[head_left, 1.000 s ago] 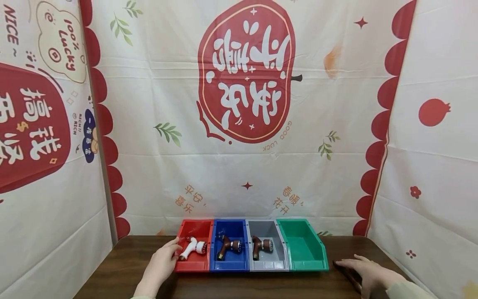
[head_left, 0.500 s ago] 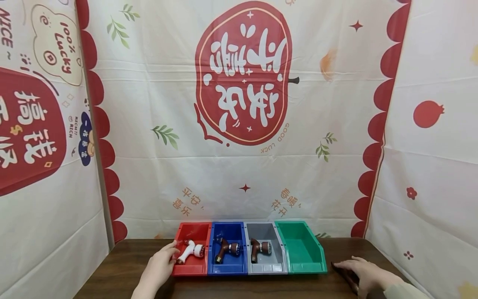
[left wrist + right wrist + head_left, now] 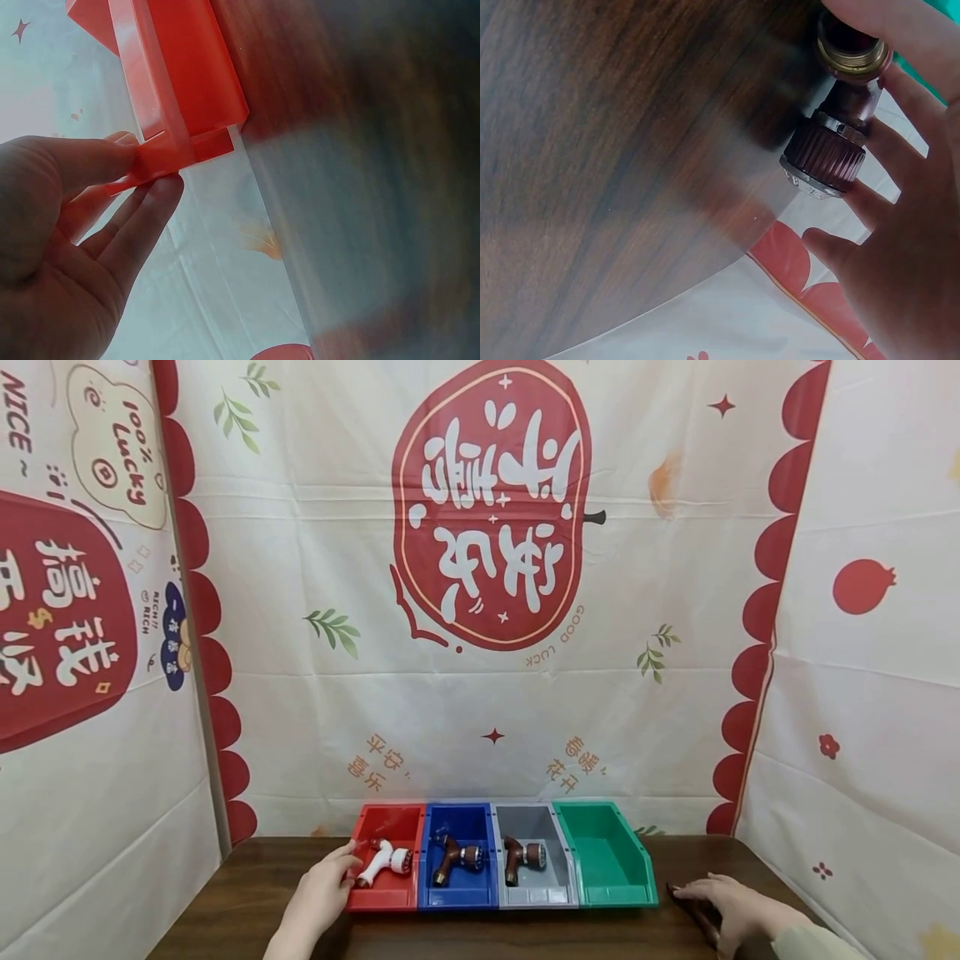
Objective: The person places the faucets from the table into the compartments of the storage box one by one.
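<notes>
My left hand (image 3: 318,891) pinches the left rim of the red bin (image 3: 157,82) between thumb and fingers. Inside that bin lies a white faucet (image 3: 386,863). A brown faucet (image 3: 458,860) lies in the blue bin (image 3: 461,897), and another brown faucet (image 3: 523,858) in the grey bin (image 3: 538,897). On the table right of the green bin (image 3: 617,895), my right hand (image 3: 738,906) holds a dark brown faucet (image 3: 829,150). In the right wrist view its brass threaded end is near my thumb and its ribbed knob by my other fingers.
The four-colour row of bins stands near the back edge of the dark wooden table (image 3: 570,935). Printed white cloth (image 3: 465,710) hangs behind the table and along both sides.
The head view shifts slightly. Both hands keep their places at the red bin and the dark brown faucet, and the bins stay where they were.
</notes>
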Demonstrator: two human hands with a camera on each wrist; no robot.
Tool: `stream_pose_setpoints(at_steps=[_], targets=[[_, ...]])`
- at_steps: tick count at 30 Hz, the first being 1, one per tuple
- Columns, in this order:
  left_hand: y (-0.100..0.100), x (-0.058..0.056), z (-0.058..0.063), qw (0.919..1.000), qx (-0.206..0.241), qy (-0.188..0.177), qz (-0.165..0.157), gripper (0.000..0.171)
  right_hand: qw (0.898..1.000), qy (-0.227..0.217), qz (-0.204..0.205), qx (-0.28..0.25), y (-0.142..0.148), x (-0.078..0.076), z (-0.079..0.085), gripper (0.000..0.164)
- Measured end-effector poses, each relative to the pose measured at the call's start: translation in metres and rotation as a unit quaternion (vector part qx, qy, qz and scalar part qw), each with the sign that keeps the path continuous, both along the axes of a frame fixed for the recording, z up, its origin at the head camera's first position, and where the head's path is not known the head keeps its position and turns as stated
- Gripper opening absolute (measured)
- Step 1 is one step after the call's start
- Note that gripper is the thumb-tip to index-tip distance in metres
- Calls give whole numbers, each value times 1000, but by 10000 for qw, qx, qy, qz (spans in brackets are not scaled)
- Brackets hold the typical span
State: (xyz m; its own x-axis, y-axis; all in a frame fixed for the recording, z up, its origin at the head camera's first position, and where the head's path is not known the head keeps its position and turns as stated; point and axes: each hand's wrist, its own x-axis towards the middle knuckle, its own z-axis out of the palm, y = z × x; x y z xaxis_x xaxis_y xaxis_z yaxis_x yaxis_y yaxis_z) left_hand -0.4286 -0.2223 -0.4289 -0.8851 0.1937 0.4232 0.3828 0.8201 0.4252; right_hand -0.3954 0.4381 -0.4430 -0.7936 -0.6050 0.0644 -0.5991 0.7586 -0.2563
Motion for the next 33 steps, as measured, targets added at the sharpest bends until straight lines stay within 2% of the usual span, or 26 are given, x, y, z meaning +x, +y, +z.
stream_pose_setpoints(at_steps=[1, 2, 3, 4, 6, 7, 8, 13, 16, 17, 19, 25, 29, 33], targets=[[0, 0, 0, 10000, -2, 23, -5, 22, 9999, 65, 152, -37, 4, -3, -4, 79], [0, 0, 0, 10000, 24, 12, 9, 22, 9998, 70, 178, -36, 4, -3, -4, 79], [0, 0, 0, 10000, 19, 25, 7, 21, 10000, -15, 30, -15, 1, -1, -1, 79], [0, 0, 0, 10000, 27, 22, 15, 21, 9998, 11, 181, -72, 1, -1, 0, 78], [0, 0, 0, 10000, 17, 28, 5, 21, 9998, -19, 181, -69, 0, -2, 2, 78], [0, 0, 0, 10000, 18, 21, 12, 22, 9993, 90, 347, -90, 2, -5, -1, 76], [0, 0, 0, 10000, 8, 14, 10, 22, 9996, 12, 269, -90, 0, -4, 2, 76], [0, 0, 0, 10000, -34, 5, -1, 22, 9973, 221, 676, -194, 14, -19, -14, 75], [0, 0, 0, 10000, -19, 12, 2, 22, 9973, 214, 667, -228, 12, -18, -13, 76], [0, 1, 1, 10000, -16, 16, 1, 22, 9982, 86, 543, -219, 8, -15, -8, 75], [0, 0, 1, 10000, -14, 29, -10, 22, 9982, 105, 565, -180, 5, -14, -5, 73], [0, 0, -1, 10000, -15, 44, -22, 22, 9997, -198, -85, -83, -15, 2, 12, 69], [1, 0, -1, 10000, 56, 66, 9, 21, 9993, -180, -334, 35, -21, 9, 17, 67], [1, 0, -2, 9999, 60, 85, 6, 21, 9992, -79, -382, 79, -23, 10, 18, 67]])
